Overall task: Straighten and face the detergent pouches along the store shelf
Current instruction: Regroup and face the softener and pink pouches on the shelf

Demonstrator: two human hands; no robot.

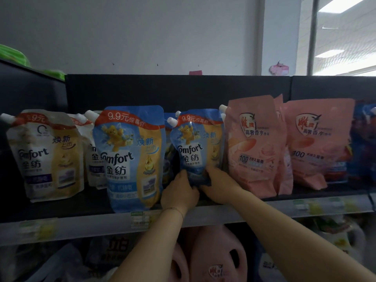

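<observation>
Dark metal store shelf: left hand, right hand both grip base of set-back blue-and-yellow soft plastic pouch. Step: facing it. Next, likely: draw forward, stand square.

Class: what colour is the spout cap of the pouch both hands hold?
White spout cap, head view.

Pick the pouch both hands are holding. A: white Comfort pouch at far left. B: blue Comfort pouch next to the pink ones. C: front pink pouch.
B: the left hand and right hand both grip the bottom of the blue Comfort pouch beside the pink pouch.
</observation>
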